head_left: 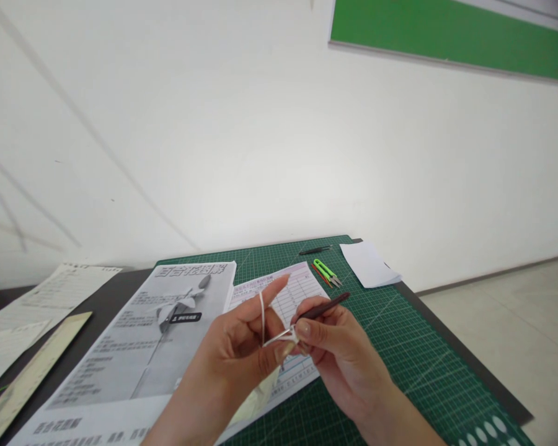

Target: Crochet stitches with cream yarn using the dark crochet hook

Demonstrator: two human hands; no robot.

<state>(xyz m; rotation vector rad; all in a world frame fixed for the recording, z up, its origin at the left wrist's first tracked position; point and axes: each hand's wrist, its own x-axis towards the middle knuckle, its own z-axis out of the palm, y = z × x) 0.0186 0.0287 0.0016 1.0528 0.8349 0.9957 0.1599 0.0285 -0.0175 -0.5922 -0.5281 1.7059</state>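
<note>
My right hand [332, 344] grips the dark brown handle of a crochet hook [323, 307], whose thin metal shaft points left. In my left hand [244, 347], thumb and fingers pinch a small piece of white yarn work [290, 336] at the hook's shaft. White yarn [263, 316] loops over the raised index finger of that hand and runs down to the hook. The two hands nearly meet above the printed sheets. The hook's tip is too small to make out.
A green cutting mat [413, 359] carries a printed picture sheet [121, 347], a pink form [302, 291], green thread snips [325, 270], black tweezers [315, 250] and white paper [368, 265]. At the left lie a ruler [41, 365] and more sheets [51, 294]. A white wall rises behind.
</note>
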